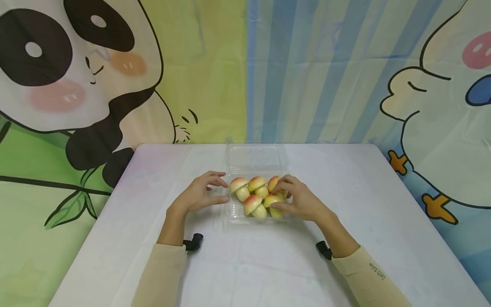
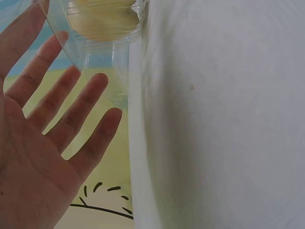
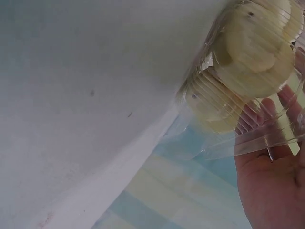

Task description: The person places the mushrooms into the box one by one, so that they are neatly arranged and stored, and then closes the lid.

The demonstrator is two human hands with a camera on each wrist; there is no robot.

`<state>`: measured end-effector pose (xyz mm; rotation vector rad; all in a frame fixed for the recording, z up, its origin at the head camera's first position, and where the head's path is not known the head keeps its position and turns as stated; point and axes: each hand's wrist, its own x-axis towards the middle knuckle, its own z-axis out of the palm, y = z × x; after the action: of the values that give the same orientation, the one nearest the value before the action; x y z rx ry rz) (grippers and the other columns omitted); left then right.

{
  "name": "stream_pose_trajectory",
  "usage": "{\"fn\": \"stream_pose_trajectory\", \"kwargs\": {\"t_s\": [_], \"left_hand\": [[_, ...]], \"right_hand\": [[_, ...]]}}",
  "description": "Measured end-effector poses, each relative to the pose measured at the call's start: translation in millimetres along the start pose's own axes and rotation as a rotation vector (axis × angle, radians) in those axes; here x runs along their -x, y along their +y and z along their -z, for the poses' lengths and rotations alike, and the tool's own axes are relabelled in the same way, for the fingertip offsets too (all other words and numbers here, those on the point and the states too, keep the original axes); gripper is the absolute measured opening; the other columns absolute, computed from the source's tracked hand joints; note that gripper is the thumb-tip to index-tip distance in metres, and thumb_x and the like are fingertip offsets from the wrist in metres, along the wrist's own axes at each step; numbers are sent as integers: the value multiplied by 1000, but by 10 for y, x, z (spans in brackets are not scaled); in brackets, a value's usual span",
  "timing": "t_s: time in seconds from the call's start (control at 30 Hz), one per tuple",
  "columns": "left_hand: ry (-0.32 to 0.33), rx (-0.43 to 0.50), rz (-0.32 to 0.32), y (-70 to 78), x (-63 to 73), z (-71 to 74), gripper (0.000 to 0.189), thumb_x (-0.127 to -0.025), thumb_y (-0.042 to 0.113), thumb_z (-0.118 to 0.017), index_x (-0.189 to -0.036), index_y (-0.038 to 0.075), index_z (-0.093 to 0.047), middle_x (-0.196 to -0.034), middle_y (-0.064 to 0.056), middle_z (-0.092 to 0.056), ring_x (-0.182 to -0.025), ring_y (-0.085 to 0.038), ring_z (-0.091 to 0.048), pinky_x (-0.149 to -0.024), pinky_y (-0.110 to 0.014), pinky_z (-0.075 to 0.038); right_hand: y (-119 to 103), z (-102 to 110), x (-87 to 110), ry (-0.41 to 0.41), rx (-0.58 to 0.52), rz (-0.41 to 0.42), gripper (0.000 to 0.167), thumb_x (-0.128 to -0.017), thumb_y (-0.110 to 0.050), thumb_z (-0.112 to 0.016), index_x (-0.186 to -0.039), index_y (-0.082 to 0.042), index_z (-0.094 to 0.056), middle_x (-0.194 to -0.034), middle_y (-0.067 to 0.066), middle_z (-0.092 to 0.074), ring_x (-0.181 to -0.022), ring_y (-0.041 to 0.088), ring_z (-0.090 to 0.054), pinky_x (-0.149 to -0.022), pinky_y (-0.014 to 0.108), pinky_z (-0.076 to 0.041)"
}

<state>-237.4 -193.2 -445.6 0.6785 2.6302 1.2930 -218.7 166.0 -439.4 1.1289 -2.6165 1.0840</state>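
A clear plastic clamshell box stands on the table with its lid folded back. Inside sit several toy mushrooms with red-and-yellow caps and pale yellow stems. My right hand reaches over the box's right side, thumb and curled fingers around the front right toy mushroom. In the right wrist view, that hand shows partly through the clear wall, beside the mushrooms. At the box's left side, my left hand holds nothing. Its fingers are spread in the left wrist view, fingertips close to the box wall.
A white cloth covers the table. Behind it hangs a curtain printed with a panda and other cartoon figures. Black wrist mounts show below both hands, near the cuffs of the beige sleeves.
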Motion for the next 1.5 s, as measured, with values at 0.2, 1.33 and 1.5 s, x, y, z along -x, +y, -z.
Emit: {"fn": "stream_pose_trajectory", "kwargs": {"t_s": [0.2,1.33,1.5], "left_hand": [[2,-6,4,2,-3,-9,49,-83,38,-87,-121,11,-71,-155,-4,-49,-125,-19,-60,-109,-52,-48],[22,23,6,-15,-3,-12,53,-83,39,-87,-126,14,-68,-155,-4,-49,-127,-24,-60,-107,-52,-50],[18,42,17,-37,0,-26,69,-85,42,-85,-143,16,-57,-160,-7,-40,-129,-31,-59,-105,-54,-51]], "right_hand": [[-6,7,-4,-8,10,9,31,-83,-21,-88,-108,-9,-73,-112,4,-61,-92,23,-58,-73,44,-58],[-13,270,-58,-109,-45,-28,40,-91,-20,-81,-128,-12,-68,-132,-1,-64,-119,26,-58,-86,50,-57],[72,281,-74,-48,-50,12,37,-93,-14,-78,-128,-6,-66,-126,6,-66,-110,29,-60,-81,46,-59]]}}
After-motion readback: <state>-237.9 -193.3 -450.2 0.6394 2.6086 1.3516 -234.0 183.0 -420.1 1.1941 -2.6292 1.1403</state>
